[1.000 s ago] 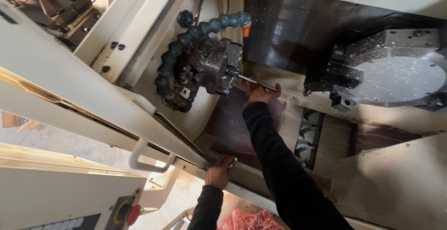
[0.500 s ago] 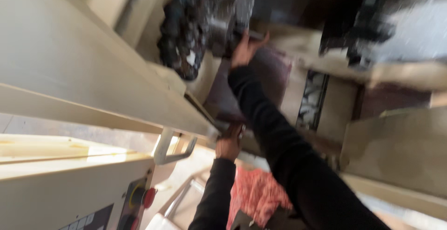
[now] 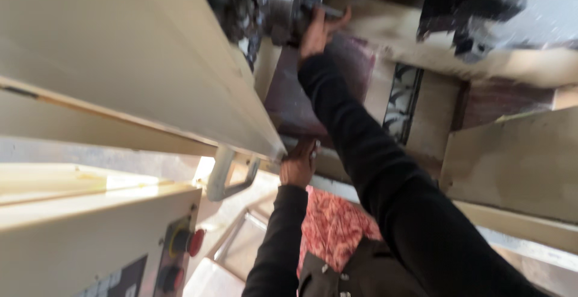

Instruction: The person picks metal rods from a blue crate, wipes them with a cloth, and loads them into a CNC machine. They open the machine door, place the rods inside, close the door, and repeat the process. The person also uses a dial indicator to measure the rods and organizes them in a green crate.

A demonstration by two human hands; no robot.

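Head view looks down into a lathe enclosure with its sliding door drawn aside, which leaves the work area open to both arms. Right hand reaches deep inside and is closed around a thin rod where it leaves the chuck; the thumb stands away from the curled fingers, a grip suited to steadying or drawing a part held at one end. Blur hides whether the chuck's grip on the rod is tight or slack. Left hand rests at the enclosure's front sill, just below the door's lower corner, fingers curled over the edge, evidently bracing the body for the long reach. A bent door handle hangs just left of that hand, untouched. Red button sits on the control panel at lower left, well apart from both hands. Turret, upper right, is smeared by motion.
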